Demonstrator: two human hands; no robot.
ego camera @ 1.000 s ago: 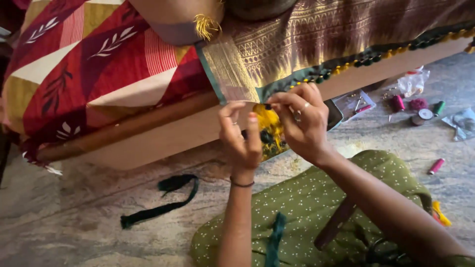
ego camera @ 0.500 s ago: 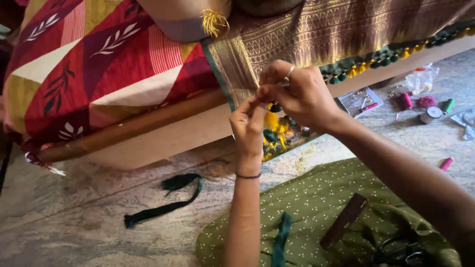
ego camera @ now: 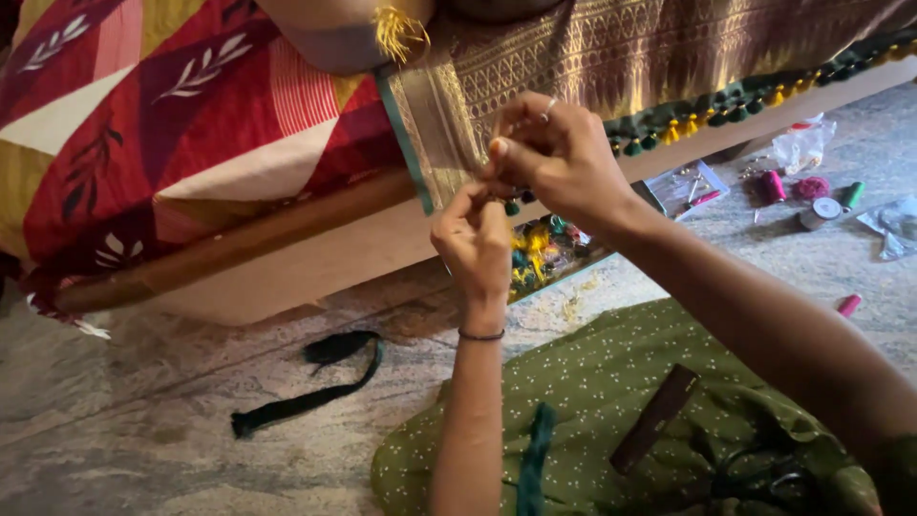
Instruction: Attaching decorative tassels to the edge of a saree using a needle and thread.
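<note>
Work piece: brown and gold woven silk cloth with a patterned border, draped over the bed edge; its hem hangs just above your hands, in front of the pale wooden bed frame.
Trim: row of small green and yellow thread tassels runs along the hem to your right; a dark green tassel bead sits at the hem between your two hands.
Left hand: raised, palm toward you, wrist bent back, thin dark bangle at the wrist. Grip: fingertips pressed together, pinching the hem or its threads just below the right hand; exactly which, I cannot tell.
Right hand: above and touching the left, forearm coming in from lower right, ring on one finger. Grip: thumb and forefinger pinched shut at the hem edge; any needle or thread there is too small to see.
Handling, judged: cloth is light, soft and slippery, limp under its own weight; take it at the stiffer woven border, close to the tassel. Threads are fine and likely to snag or fray.
Nearby: tray of green and yellow thread scraps just behind your left hand; pink, maroon and green thread spools on the stone floor well to your right; dark green thread hank on the floor at left.
</note>
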